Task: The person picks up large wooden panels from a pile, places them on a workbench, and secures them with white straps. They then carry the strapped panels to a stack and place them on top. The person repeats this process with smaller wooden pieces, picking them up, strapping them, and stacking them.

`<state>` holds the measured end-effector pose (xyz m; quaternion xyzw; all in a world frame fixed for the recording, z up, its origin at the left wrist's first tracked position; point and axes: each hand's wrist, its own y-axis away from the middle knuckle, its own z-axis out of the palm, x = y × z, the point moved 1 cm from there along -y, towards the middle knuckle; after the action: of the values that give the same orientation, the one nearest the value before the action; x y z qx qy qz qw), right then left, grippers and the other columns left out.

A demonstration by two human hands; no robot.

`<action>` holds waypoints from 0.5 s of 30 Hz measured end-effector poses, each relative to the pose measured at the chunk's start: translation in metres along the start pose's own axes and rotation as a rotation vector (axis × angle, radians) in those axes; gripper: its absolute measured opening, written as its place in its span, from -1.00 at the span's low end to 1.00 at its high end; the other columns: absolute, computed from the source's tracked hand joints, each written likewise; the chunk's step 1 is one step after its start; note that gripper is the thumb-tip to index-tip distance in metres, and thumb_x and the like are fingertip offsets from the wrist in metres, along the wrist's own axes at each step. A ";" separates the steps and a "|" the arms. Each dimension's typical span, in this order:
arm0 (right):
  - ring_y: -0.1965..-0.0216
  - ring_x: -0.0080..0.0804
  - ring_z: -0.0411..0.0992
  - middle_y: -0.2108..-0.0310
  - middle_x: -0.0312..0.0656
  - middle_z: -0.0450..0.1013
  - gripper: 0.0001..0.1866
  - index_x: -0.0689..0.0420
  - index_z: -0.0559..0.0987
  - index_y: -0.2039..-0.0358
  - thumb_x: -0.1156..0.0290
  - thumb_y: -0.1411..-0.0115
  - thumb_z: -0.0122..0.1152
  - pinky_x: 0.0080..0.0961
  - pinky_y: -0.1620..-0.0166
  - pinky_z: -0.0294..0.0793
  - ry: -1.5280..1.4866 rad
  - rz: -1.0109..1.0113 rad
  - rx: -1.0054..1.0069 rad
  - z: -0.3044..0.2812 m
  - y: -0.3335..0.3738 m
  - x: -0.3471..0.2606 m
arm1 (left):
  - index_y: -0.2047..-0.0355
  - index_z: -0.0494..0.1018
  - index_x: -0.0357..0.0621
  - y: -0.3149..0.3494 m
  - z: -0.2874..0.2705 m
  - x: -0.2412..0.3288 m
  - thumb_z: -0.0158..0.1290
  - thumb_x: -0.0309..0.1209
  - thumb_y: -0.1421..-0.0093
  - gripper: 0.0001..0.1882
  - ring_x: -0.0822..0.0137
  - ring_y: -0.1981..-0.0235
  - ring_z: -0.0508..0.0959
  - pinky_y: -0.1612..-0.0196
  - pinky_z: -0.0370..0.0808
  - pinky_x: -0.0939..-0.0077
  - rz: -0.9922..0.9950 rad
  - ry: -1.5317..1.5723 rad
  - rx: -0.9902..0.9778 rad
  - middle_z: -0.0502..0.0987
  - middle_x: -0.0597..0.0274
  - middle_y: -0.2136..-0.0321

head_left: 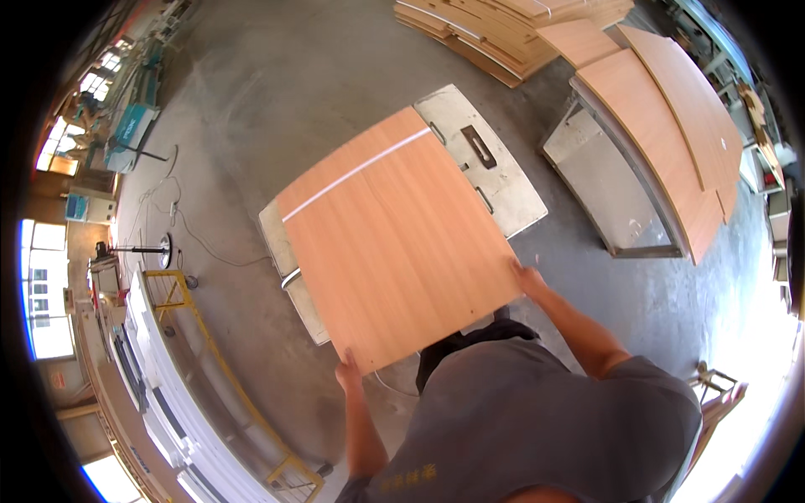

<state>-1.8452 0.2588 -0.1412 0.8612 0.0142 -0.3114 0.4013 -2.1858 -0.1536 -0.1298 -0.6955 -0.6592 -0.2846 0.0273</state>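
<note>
A large wood-grain panel [402, 251] lies across a worn cream-white board or tabletop [503, 180] that sticks out beyond it on the right and left. Across the panel's far end runs a white strap [356, 173]; whether more sheets lie beneath cannot be made out. My left hand [348, 373] grips the panel's near left corner, thumb on the upper face. At the near right corner my right hand [527, 278] is closed on the edge, its fingers partly hidden below. The near edge of the panel is close to my waist.
To the right, more wood-grain panels [654, 126] rest on a metal-framed table [608, 180]. Strapped panels [495, 38] are stacked at the far right. On the left stand a yellow metal frame [222, 369] and long white pieces [180, 394]. A cable [210, 251] trails over the floor.
</note>
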 end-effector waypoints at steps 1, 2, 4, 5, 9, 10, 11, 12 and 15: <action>0.31 0.03 0.52 0.36 0.24 0.50 -0.15 0.50 0.53 0.28 -0.27 -0.15 -0.07 -0.23 0.38 0.47 -0.171 0.104 0.007 0.006 -0.014 -0.009 | 0.50 0.51 -0.53 -0.023 0.004 0.011 -0.12 0.21 -0.19 -0.19 -0.11 0.48 0.58 0.42 0.45 0.11 0.022 0.034 -0.013 0.52 -0.28 0.60; 0.28 0.01 0.52 0.33 0.24 0.50 -0.15 0.51 0.51 0.26 -0.27 -0.12 -0.02 -0.24 0.35 0.48 -0.134 0.091 0.009 0.006 -0.021 -0.032 | 0.51 0.51 -0.53 -0.048 0.011 0.018 -0.13 0.21 -0.19 -0.18 -0.10 0.48 0.57 0.43 0.45 0.11 0.094 0.086 0.023 0.52 -0.27 0.60; 0.27 -0.06 0.52 0.31 0.16 0.52 -0.20 0.45 0.52 0.20 -0.24 -0.09 0.07 -0.27 0.22 0.45 -0.113 0.004 0.079 0.012 -0.044 -0.053 | 0.51 0.50 -0.55 -0.096 0.019 0.027 -0.14 0.23 -0.18 -0.16 -0.10 0.50 0.57 0.44 0.45 0.11 0.157 0.128 0.034 0.52 -0.27 0.60; 0.28 -0.11 0.52 0.32 0.08 0.53 -0.24 0.37 0.54 0.16 -0.22 -0.09 0.11 -0.30 0.13 0.42 -0.124 -0.078 0.144 0.022 -0.065 -0.055 | 0.51 0.50 -0.55 -0.121 0.018 0.031 -0.15 0.24 -0.18 -0.15 -0.10 0.51 0.57 0.45 0.45 0.12 0.147 0.117 0.014 0.52 -0.26 0.59; -0.18 -0.04 0.23 -0.11 0.14 0.29 -0.32 0.19 0.40 -0.09 -0.03 -0.09 0.17 -0.24 -0.16 0.21 0.230 -0.037 0.258 0.004 -0.062 -0.131 | 0.44 0.48 -0.56 -0.175 0.014 0.104 -0.18 0.27 -0.18 -0.13 -0.08 0.56 0.54 0.48 0.44 0.14 -0.020 0.059 -0.203 0.53 -0.19 0.60; -0.23 -0.01 0.11 -0.18 0.10 0.17 -0.32 0.15 0.34 -0.14 -0.02 -0.11 0.15 -0.22 -0.21 0.13 0.324 -0.138 0.349 0.011 -0.064 -0.145 | 0.42 0.47 -0.56 -0.179 0.008 0.122 -0.18 0.27 -0.18 -0.13 -0.07 0.58 0.53 0.48 0.44 0.15 -0.035 0.117 -0.215 0.53 -0.17 0.61; -0.28 0.01 -0.01 -0.25 0.07 0.05 -0.31 0.12 0.28 -0.18 -0.01 -0.13 0.12 -0.20 -0.26 0.05 0.419 -0.240 0.439 0.016 -0.066 -0.157 | 0.41 0.47 -0.55 -0.186 0.010 0.126 -0.17 0.27 -0.18 -0.14 -0.02 0.59 0.53 0.50 0.43 0.19 -0.038 0.105 -0.221 0.52 -0.14 0.61; -0.34 0.04 -0.13 -0.32 0.04 -0.07 -0.29 0.08 0.23 -0.23 -0.01 -0.15 0.10 -0.18 -0.31 -0.03 0.515 -0.342 0.529 0.022 -0.066 -0.169 | 0.40 0.47 -0.53 -0.193 0.013 0.129 -0.17 0.26 -0.18 -0.16 0.02 0.60 0.52 0.53 0.43 0.22 -0.041 0.094 -0.228 0.52 -0.11 0.60; -0.37 -0.02 -0.24 -0.36 0.01 -0.20 -0.28 -0.04 0.14 -0.29 0.03 -0.16 0.10 -0.12 -0.34 -0.16 0.810 -0.575 0.324 0.051 -0.068 -0.214 | 0.41 0.46 -0.48 -0.231 0.032 0.109 -0.15 0.23 -0.19 -0.21 0.18 0.63 0.50 0.59 0.40 0.34 0.310 -0.151 -0.111 0.51 -0.04 0.58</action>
<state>-2.0631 0.3171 -0.0953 0.9250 0.3560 -0.0493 0.1236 -2.3932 -0.0129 -0.1873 -0.8086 -0.5277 -0.2598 -0.0170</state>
